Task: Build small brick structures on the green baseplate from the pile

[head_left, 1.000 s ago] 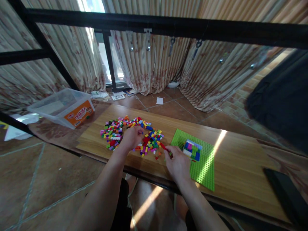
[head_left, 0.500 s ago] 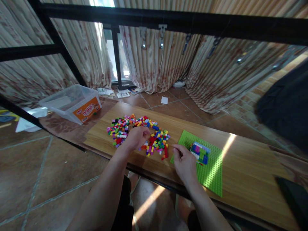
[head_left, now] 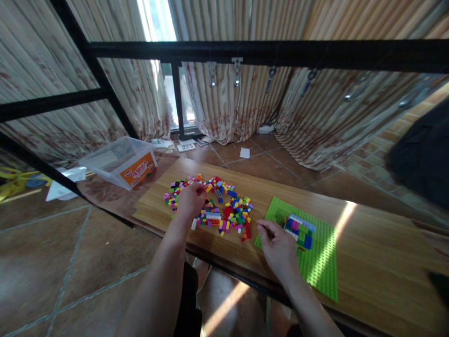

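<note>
A heap of small coloured bricks (head_left: 224, 208) lies on a wooden board (head_left: 368, 252). My left hand (head_left: 189, 201) rests on the left part of the heap with its fingers curled; what they hold, if anything, is hidden. My right hand (head_left: 278, 245) lies at the near left corner of a green baseplate (head_left: 315, 257), thumb and forefinger pinched together, and I cannot make out anything between them. A small block of blue, purple, green and white bricks (head_left: 299, 230) stands on the baseplate just right of that hand.
A clear plastic box with an orange label (head_left: 121, 161) stands at the left beyond the board. Papers (head_left: 182, 145) lie on the tiled floor near the curtains. A black metal frame (head_left: 245, 49) crosses overhead. A dark shape (head_left: 421, 154) fills the right side.
My left hand has slid left over the heap. My right hand no longer shows the red brick it held a second ago and now stays pinched by the baseplate. The camera has turned.
</note>
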